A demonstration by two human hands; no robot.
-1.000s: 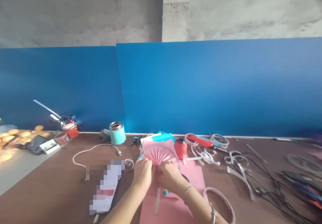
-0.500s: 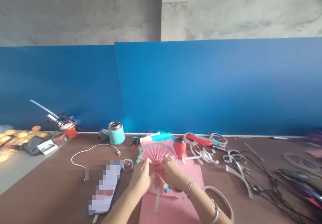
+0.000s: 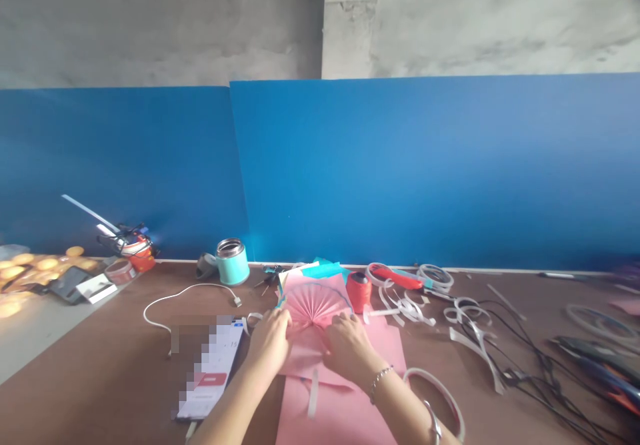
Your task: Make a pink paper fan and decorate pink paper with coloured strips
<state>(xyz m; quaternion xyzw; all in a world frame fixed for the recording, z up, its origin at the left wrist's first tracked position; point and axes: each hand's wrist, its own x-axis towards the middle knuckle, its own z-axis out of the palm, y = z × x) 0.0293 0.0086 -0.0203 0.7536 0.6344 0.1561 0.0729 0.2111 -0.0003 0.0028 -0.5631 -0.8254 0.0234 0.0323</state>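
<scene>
A pleated pink paper fan (image 3: 313,304) with a blue line along its curved edge is spread between my hands, its folds meeting at the bottom middle. My left hand (image 3: 271,340) is closed on the fan's left side. On the right side, my right hand (image 3: 349,342) has its fingers curled over the fan's edge; the thumb is partly hidden. Under them lie pink paper sheets (image 3: 340,415), with a pale strip (image 3: 313,394) on top. Behind the fan are turquoise paper (image 3: 325,270) and a red thread spool (image 3: 359,292).
A phone (image 3: 213,378) with a white cable lies left. A turquoise metal cup (image 3: 232,262) stands at the back beside a grey tape roll (image 3: 205,266). White strips (image 3: 407,308), red-handled scissors (image 3: 397,276) and black cables (image 3: 535,365) lie right. A blue partition (image 3: 400,172) rises behind.
My hands have moved apart from the fan's centre towards its two sides. The fan's middle folds now show more, and the small blue-and-tan piece near my right wrist is no longer visible.
</scene>
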